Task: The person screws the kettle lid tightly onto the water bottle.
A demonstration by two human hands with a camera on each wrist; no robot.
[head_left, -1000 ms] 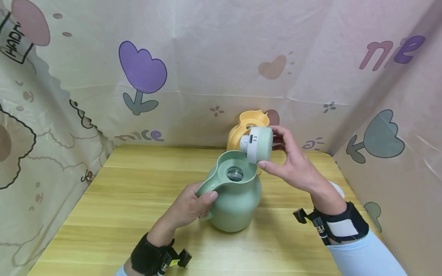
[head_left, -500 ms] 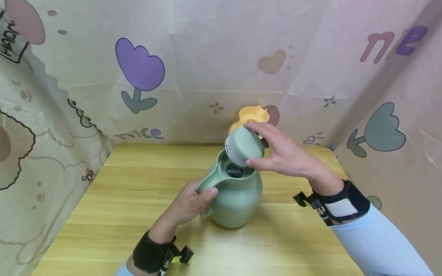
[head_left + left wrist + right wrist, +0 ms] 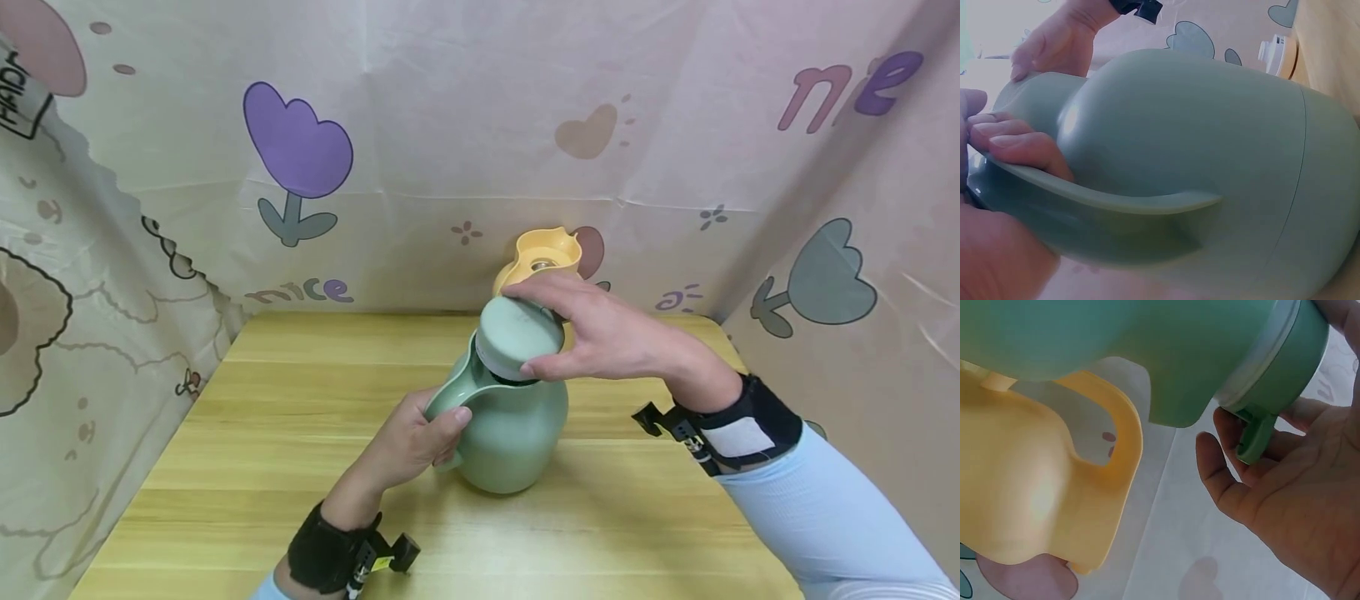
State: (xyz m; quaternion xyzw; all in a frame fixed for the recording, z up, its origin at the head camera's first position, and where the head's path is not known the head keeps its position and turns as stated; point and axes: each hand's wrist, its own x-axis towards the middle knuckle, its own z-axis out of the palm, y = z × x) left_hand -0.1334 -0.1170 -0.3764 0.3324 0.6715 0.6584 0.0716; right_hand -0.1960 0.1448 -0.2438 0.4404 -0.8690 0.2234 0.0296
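head: hands (image 3: 412,442) grip handle (image 3: 1104,200) and lid (image 3: 519,335) at jug rim (image 3: 489,388); yellow jug (image 3: 529,250) close behind.

A pale wooden table (image 3: 300,400) is seen, its grain run between 9 and 3 o'clock and its far edge drawn straight across 12 o'clock. Near its middle the green jug (image 3: 517,442) is stood upright, and a soft shadow is cast from it toward 4 o'clock. At 12 o'clock from that, close to the far edge, the yellow jug (image 3: 528,262) is placed, its base hidden. In the left wrist view an orange lid (image 3: 1279,56) is set down toward 1 o'clock, white stem turned away from the wood.
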